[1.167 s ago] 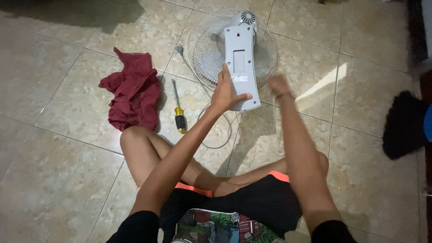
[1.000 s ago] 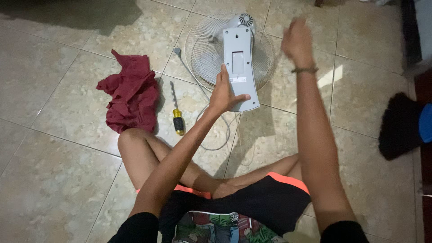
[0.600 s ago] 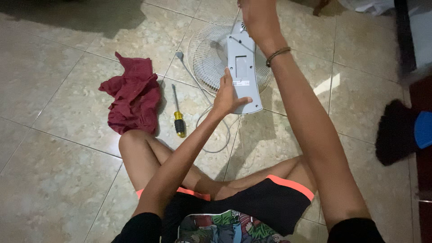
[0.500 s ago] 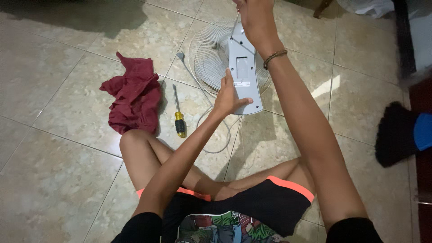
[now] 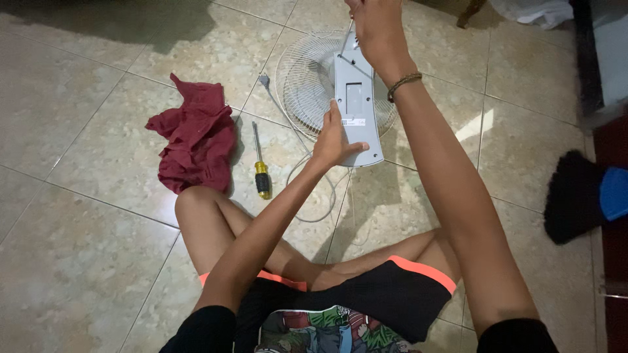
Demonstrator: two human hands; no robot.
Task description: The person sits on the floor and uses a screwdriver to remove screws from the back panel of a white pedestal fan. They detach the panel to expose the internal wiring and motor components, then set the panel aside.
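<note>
Left of the left hand's fingers, the white cord crosses the floor first, then the yellow-handled screwdriver and the red cloth lie in the way. Right of the right hand's fingers, bare tile runs open as far as the black brush. Below both hands, the person's folded legs block the near floor, and the fan grille fills the space between the fingers.

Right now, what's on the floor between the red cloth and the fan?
In the head view, a yellow-handled screwdriver lies on the tiles between the red cloth and the fan, along with the fan's white cord.
</note>
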